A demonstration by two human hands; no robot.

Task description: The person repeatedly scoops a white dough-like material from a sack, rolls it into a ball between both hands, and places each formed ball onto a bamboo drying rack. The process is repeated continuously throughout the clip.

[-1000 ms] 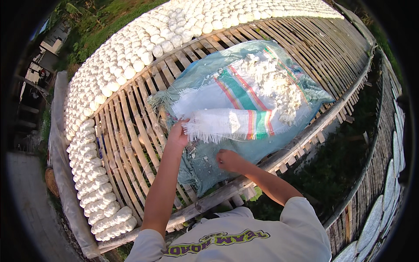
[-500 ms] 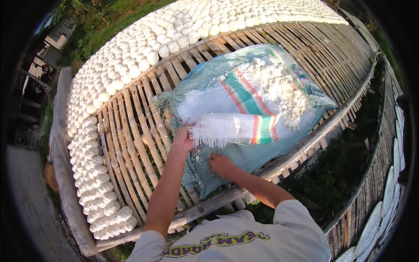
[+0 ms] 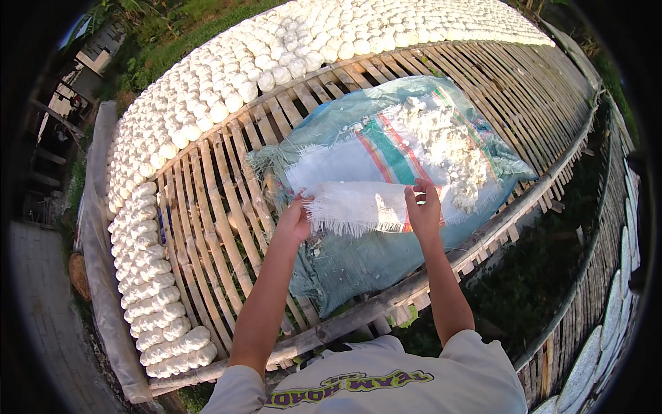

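Note:
A white woven sack (image 3: 338, 164) with green, red and yellow stripes lies spread out, its near edge turned up as a frayed flap. My left hand (image 3: 295, 218) is closed on the flap's ragged left corner. Farther right, my right hand (image 3: 425, 207) grips the same flap near its striped part, thumb and fingers closed on the edge. White crumbly lumps (image 3: 434, 131) are heaped on the sack's right half, beyond my right hand. Beneath the sack spreads a larger blue-green sheet (image 3: 358, 265), wrinkled and dusted with white bits.
All this rests on a slatted bamboo rack (image 3: 207, 200) with gaps between its slats. Rows of round white bundles (image 3: 227, 86) cover its far side, and more bundles (image 3: 155, 290) line the left. A bamboo pole (image 3: 345, 319) edges the near side. Another slatted rack (image 3: 586, 290) stands at right.
My right hand has moved up and right from the blue-green sheet and taken hold of the sack's flap. My left hand keeps its hold on the corner.

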